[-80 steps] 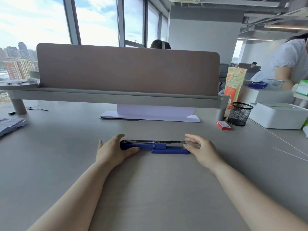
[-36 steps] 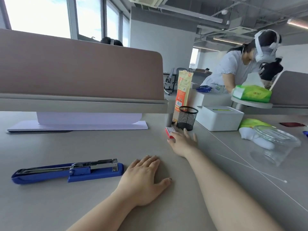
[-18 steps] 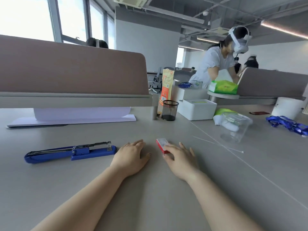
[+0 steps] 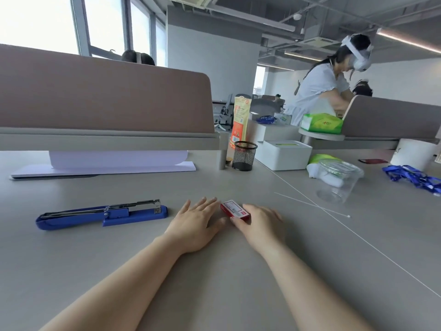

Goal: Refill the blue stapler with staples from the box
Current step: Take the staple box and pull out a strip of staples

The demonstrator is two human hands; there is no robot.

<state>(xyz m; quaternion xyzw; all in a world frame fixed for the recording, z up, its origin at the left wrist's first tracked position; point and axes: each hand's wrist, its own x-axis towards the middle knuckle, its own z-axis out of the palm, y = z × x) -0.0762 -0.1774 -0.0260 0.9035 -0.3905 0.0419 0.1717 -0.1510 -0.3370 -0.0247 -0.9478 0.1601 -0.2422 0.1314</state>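
Box (image 4: 235,210) of staples lies flat on the desk (image 4: 214,283), small and red, between my two hands. Its long axis runs from far-left to near-right, slightly skewed to the desk edge. Right hand (image 4: 261,225) is on it: thumb at the near end, fingers curled over the right side, a narrow grip resting on the box but not lifting it, as far as I can tell. Left hand (image 4: 194,223) lies flat, fingers spread, palm down, holding nothing; its thumb and index finger come up just beside the box's left side, touching or nearly so, I cannot tell which. Stapler (image 4: 102,215) sits well to the left of both hands, long axis left-right, blue base flat on the desk, metal magazine arm raised a little off it; whether the staple channel is exposed I cannot tell from this angle. Judgement: the step in hand is opening the box, with the refill itself not yet begun. The key relation: the box is directly under the right hand, and the stapler lies left, nearer the left hand. So the right should work the box while the left braces it, then the left steadies the stapler. Risk: staple strips spilling or breaking if the box slides.
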